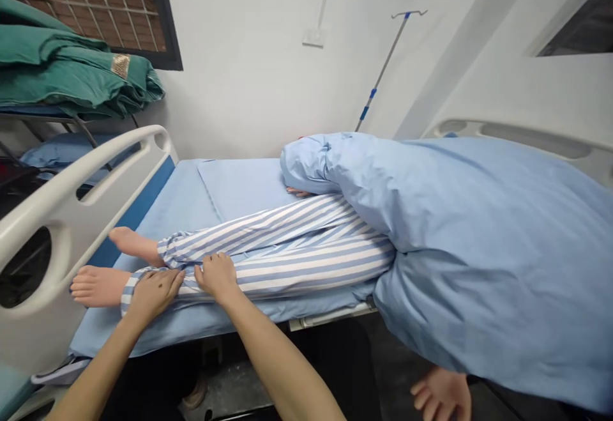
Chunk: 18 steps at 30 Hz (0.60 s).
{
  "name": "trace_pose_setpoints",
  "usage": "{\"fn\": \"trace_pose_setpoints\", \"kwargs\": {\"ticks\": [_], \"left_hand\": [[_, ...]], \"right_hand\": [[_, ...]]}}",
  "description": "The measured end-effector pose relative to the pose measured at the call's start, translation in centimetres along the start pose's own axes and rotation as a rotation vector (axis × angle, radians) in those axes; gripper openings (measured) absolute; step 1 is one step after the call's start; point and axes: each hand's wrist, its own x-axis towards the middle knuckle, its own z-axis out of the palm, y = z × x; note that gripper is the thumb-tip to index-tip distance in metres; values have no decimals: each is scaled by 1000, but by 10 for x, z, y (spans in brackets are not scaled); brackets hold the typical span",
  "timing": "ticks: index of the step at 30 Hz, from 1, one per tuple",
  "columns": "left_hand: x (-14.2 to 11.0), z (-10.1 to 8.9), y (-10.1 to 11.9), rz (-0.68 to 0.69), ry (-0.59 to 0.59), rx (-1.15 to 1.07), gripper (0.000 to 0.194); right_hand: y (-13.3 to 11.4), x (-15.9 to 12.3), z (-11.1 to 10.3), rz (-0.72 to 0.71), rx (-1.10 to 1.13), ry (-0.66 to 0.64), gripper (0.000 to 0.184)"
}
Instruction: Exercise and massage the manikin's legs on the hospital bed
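Observation:
A manikin in blue-and-white striped trousers (306, 270) lies on the bed, its bare feet (103, 285) pointing left. My left hand (156, 292) grips the nearer lower leg from above, close to the trouser cuff. A little further up the same leg, my right hand (218, 274) also curls over the striped cloth. Both sets of fingertips are partly hidden on the leg's far side. A light blue quilt (469, 236) covers the manikin from the thighs up. One manikin hand (443, 395) hangs out below the quilt's near edge, and fingers of the other show beneath a fold.
The pale footboard (90, 172) rises at the left end of the bed. Blue sheet (239, 184) covers the mattress. An IV pole (383, 69) stands by the wall. Green folded bedding (71, 66) lies at the upper left, and a headboard (527, 140) shows at the right.

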Motion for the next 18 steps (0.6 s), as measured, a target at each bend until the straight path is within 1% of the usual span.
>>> {"fn": "trace_pose_setpoints", "kwargs": {"ticks": [3, 5, 7, 9, 12, 14, 15, 17, 18], "left_hand": [[3, -2, 2, 18, -159, 72, 36], [2, -1, 0, 11, -190, 72, 35], [1, 0, -2, 0, -199, 42, 34], [3, -1, -4, -16, -202, -7, 33], [12, -11, 1, -54, -219, -85, 32], [21, -23, 11, -105, -193, -144, 30], [27, -29, 18, -149, -145, -185, 28], [40, -40, 34, -307, 7, -301, 27], [45, -43, 41, -417, 92, -374, 27]], "right_hand": [[-3, -4, -4, -150, 36, 46, 27], [-6, -4, -6, -218, 79, 78, 25], [-7, -3, -6, -214, 132, 104, 26], [-5, -1, -5, -163, 188, 107, 25], [2, -1, -3, -90, 261, 104, 19], [6, -1, -2, -65, 316, 117, 17], [7, -1, -2, -55, 346, 125, 17], [8, 0, -1, -30, 407, 128, 18], [8, 1, -1, -11, 439, 125, 19]]}}
